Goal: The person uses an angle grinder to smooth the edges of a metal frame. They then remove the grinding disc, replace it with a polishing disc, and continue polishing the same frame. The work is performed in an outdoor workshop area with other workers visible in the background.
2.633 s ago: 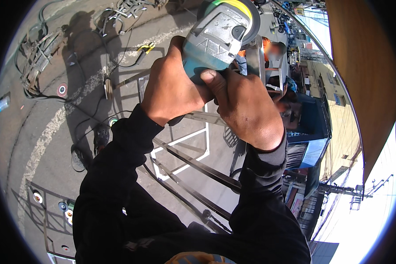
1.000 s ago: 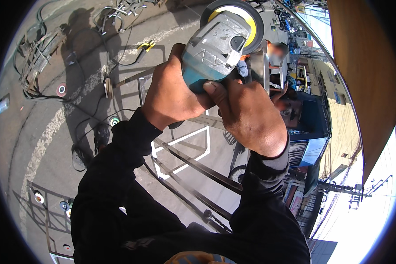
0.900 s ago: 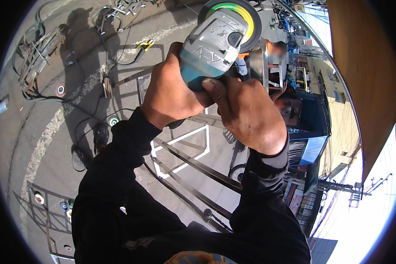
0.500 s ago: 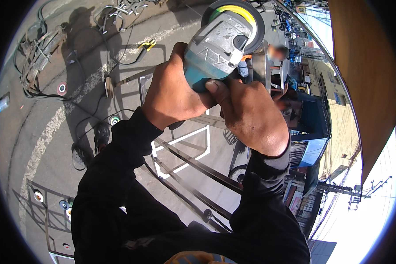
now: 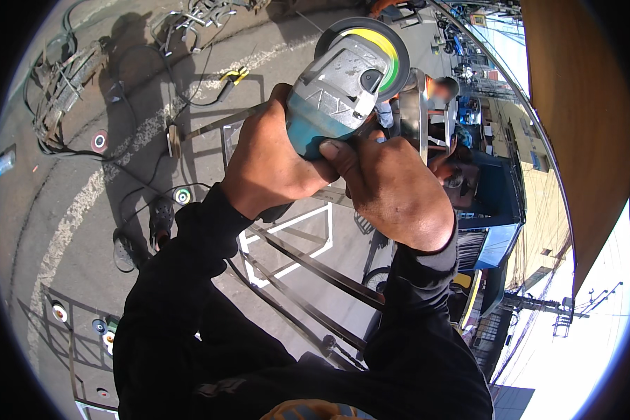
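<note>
An angle grinder (image 5: 332,91) with a silver head and teal body is held up in front of me, its round dark-rimmed disc (image 5: 388,52) showing a yellow and green face. My left hand (image 5: 266,164) is closed around the teal body from the left side. From the right, my right hand (image 5: 399,185) grips the same body, its thumb pressed against the casing near the left hand. The fingers of both hands are mostly hidden behind the tool. A flat metal bar (image 5: 414,115) shows just right of the disc.
Long metal bars (image 5: 322,269) and a white rectangular frame (image 5: 287,231) lie below my arms. On the pavement are a yellow-and-black electrode holder (image 5: 234,78), cables, scrap metal (image 5: 66,94) and several grinding discs (image 5: 99,142). A person (image 5: 441,94) and a blue vehicle (image 5: 497,241) are at right.
The grinder and both hands have shifted slightly left and down, the disc lower in view. More of the metal bar beside it shows. Something yellow has appeared beside my right forearm.
</note>
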Demonstrator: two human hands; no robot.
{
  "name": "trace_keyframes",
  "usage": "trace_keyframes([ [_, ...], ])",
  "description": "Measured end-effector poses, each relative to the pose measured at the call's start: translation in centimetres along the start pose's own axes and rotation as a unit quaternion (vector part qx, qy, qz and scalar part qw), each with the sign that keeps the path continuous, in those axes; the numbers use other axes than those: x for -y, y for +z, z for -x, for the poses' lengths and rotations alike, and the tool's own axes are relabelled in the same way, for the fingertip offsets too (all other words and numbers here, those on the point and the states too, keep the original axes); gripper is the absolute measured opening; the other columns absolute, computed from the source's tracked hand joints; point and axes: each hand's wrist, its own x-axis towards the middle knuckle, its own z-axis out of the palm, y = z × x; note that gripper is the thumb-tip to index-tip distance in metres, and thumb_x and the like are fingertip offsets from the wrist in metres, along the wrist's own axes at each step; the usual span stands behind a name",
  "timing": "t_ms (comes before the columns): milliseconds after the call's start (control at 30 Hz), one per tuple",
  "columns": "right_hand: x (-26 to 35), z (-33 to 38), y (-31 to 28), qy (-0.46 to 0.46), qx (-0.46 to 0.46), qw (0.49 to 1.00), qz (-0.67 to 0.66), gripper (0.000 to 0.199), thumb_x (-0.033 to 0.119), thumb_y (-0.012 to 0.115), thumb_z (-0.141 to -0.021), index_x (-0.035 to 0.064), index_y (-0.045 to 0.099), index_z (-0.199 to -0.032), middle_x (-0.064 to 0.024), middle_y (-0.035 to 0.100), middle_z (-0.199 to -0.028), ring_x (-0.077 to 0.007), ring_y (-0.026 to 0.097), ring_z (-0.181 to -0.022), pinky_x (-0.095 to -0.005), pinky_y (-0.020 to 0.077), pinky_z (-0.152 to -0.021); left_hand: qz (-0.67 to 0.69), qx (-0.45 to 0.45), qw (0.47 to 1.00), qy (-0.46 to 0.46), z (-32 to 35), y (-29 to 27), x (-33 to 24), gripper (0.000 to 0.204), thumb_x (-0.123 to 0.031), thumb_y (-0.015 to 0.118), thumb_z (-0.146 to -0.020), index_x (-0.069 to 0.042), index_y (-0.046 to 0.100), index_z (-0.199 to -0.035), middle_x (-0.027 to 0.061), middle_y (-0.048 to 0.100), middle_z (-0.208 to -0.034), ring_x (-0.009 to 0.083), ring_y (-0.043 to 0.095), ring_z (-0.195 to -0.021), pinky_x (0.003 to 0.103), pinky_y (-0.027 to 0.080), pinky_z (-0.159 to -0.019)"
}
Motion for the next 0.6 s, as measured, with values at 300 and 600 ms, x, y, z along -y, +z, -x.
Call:
trace_keyframes([
  [300, -0.79, -0.04, 0.68, -0.039, 0.028, 0.999, 0.000, 0.046, 0.031, 0.059, -0.106, -0.0027, 0.068, -0.076, -0.0254, 0.062, -0.063, -0.0458, 0.064, -0.060, -0.0505, 0.0518, -0.058, 0.030, 0.001, 0.999, -0.020, 0.97, -0.03, 0.48, 0.075, -0.014, 0.088, -0.072, 0.004, 0.051, -0.135, 0.0122, 0.070, -0.117, 0.0184, 0.067, -0.104, 0.035, 0.055, -0.093],
  [600, -0.58, -0.17, 0.37, 0.022, 0.065, 0.998, -0.011, 0.043, 0.031, 0.057, -0.106, -0.0032, 0.068, -0.082, -0.0261, 0.062, -0.064, -0.0454, 0.064, -0.062, -0.0502, 0.0511, -0.058, 0.013, -0.022, 1.000, 0.017, 0.60, 0.22, 0.97, 0.073, -0.014, 0.084, -0.073, 0.004, 0.050, -0.135, 0.0137, 0.070, -0.116, 0.0202, 0.068, -0.104, 0.036, 0.055, -0.093],
])
